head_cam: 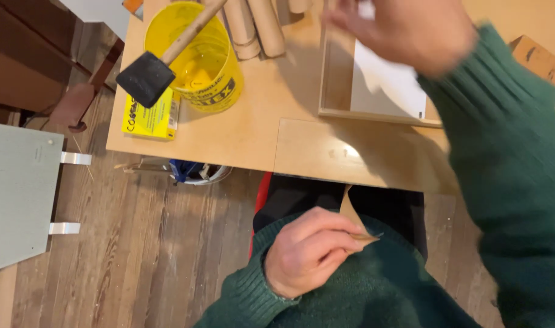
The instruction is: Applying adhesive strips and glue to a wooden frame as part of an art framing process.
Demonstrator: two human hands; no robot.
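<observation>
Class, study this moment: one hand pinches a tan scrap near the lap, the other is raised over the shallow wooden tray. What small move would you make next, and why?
Probably lower the right hand onto the white sheet in the wooden tray. It hovers blurred right above it, while the left hand has its grip on the tan scrap, away from the table.

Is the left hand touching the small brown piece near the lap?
Touching: the head view shows the left hand pinching the brown piece between its fingertips.
</observation>
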